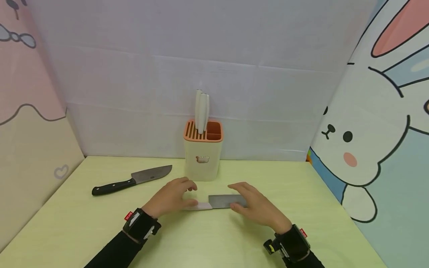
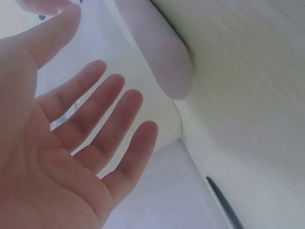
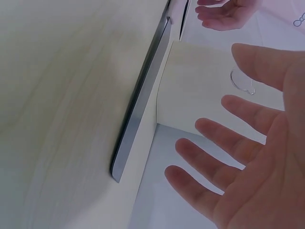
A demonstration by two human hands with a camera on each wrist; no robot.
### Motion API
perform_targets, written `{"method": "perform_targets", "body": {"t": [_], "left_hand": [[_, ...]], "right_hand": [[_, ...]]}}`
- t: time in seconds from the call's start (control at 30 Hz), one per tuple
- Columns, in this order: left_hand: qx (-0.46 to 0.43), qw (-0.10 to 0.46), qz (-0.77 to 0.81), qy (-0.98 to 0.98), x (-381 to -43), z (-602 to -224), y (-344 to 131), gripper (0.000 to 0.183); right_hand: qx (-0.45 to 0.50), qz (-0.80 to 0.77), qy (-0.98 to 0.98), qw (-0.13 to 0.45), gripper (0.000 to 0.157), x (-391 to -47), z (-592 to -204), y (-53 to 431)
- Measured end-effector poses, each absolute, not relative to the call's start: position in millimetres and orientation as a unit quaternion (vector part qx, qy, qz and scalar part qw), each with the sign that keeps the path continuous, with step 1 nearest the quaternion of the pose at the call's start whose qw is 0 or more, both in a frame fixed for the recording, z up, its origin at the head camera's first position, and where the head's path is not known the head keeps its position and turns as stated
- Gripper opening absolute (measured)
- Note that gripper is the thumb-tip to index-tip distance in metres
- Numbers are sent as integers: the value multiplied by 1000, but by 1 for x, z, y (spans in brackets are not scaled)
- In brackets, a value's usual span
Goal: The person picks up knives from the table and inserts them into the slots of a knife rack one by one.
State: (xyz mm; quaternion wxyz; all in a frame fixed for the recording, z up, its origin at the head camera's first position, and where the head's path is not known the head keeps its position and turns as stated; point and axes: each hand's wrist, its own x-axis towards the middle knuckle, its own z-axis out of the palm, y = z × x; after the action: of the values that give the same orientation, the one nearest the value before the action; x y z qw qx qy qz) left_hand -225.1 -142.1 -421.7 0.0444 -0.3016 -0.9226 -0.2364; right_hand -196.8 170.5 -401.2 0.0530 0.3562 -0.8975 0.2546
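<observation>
A cleaver (image 1: 221,201) with a broad rectangular blade and a pale handle lies flat on the table, its blade pointing right. My left hand (image 1: 172,197) hovers over the handle end, fingers loosely bent and holding nothing. In the left wrist view the rounded pale handle (image 2: 159,52) is apart from the spread fingers. Over the far end of the blade is my right hand (image 1: 256,206), relaxed, with nothing in it; it overlaps the blade tip in the head view. The right wrist view shows the blade (image 3: 138,109) edge-on, away from the fingertips.
Behind the cleaver stands a cream knife block (image 1: 202,163) with an orange slotted top and several white-handled knives (image 1: 202,111) upright in it. To the left lies a black-handled chef's knife (image 1: 152,174). A white back wall (image 1: 134,82) and printed side panels border the table (image 1: 100,223).
</observation>
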Motion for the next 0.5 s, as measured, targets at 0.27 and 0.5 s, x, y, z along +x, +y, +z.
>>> {"method": "perform_targets", "body": {"t": [0.27, 0.5], "left_hand": [[-277, 93, -229, -928, -220, -422, -164, 49], [-284, 111, -242, -921, -217, -417, -173, 49]], "right_hand": [[379, 242, -892, 47, 48, -202, -396, 144], [403, 225, -886, 50, 46, -207, -395, 118]]}}
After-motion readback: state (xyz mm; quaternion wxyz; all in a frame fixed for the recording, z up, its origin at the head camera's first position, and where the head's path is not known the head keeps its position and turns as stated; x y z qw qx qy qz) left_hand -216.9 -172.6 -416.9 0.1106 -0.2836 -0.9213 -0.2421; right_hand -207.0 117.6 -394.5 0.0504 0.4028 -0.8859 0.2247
